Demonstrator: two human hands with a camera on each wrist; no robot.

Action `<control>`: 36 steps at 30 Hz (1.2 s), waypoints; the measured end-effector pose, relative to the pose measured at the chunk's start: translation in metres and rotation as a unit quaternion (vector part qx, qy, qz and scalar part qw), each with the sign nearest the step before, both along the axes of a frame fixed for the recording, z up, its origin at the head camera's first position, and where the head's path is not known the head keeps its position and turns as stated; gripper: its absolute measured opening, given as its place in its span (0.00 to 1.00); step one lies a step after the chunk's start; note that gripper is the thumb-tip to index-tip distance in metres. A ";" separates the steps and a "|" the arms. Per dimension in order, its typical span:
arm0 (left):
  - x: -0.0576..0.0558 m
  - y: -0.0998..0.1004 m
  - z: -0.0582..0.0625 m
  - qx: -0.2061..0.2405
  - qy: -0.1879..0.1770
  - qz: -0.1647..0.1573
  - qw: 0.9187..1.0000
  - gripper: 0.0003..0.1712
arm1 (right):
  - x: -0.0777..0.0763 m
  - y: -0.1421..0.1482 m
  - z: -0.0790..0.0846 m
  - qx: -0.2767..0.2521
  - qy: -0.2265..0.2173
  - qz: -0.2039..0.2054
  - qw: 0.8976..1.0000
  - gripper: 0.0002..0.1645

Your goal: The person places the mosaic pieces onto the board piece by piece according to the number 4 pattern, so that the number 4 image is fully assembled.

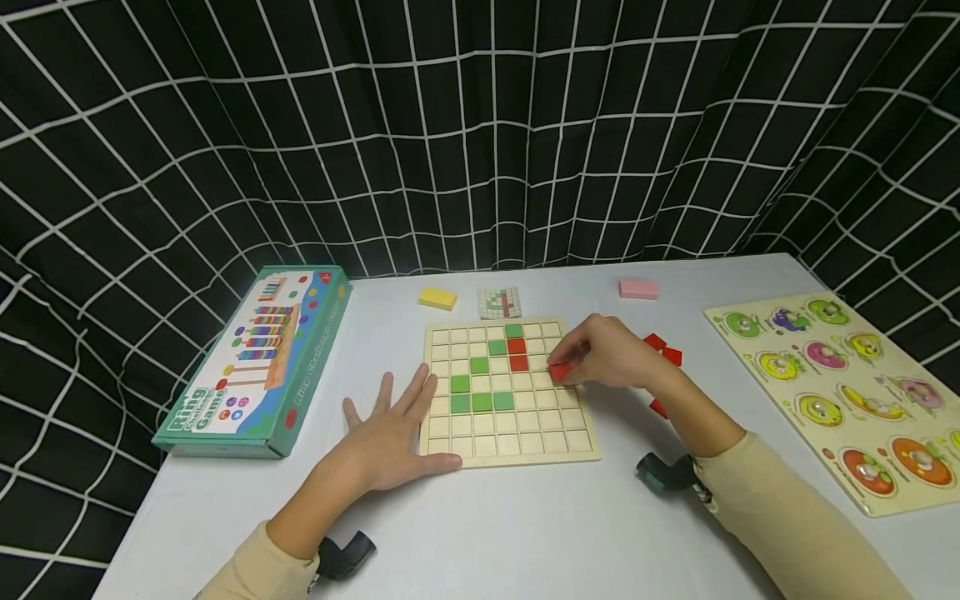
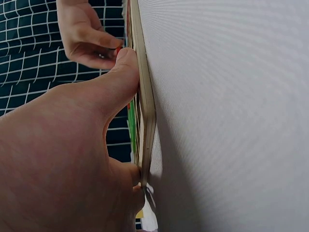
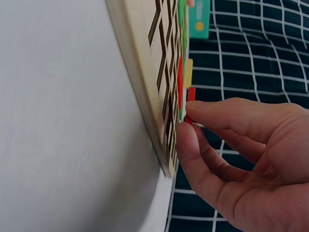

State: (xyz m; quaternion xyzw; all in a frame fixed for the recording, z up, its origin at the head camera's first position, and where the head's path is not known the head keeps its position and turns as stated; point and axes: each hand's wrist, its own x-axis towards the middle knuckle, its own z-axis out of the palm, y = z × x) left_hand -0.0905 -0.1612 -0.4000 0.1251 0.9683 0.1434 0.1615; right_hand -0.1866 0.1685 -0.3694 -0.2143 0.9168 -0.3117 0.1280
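Observation:
A light wooden grid board [image 1: 525, 442] lies on the white table, with several green tiles [image 1: 482, 402] and two red tiles [image 1: 518, 362] set in its squares. Between thumb and fingertips my right hand [image 1: 611, 354] pinches a red tile [image 3: 191, 96], close over the board's right side. My left hand [image 1: 386, 446] is spread at the board's left edge, its thumb on the lower left corner. In the left wrist view that thumb [image 2: 126, 63] presses along the board's edge. Several loose red tiles [image 1: 671, 357] lie right of the board, partly behind my right hand and forearm.
A small printed grid card [image 1: 498, 302] lies behind the board, between a yellow block [image 1: 437, 298] and a pink block [image 1: 638, 289]. At the left is a green Ring Challenge Game box [image 1: 247, 358]; at the right, a fruit picture board [image 1: 840, 383]. Black cloth with white lines [image 1: 480, 150] hangs behind.

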 end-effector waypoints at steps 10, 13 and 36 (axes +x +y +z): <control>0.001 -0.001 0.000 -0.004 -0.003 0.002 1.000 0.69 | 0.001 -0.025 0.000 0.003 -0.013 -0.001 1.000 0.15; 0.001 -0.002 -0.001 -0.004 -0.003 0.002 1.000 0.69 | 0.001 -0.031 0.000 -0.001 -0.018 0.001 1.000 0.14; 0.001 -0.002 0.001 -0.007 0.002 -0.002 1.000 0.69 | 0.001 -0.053 -0.003 0.003 -0.011 0.007 1.000 0.17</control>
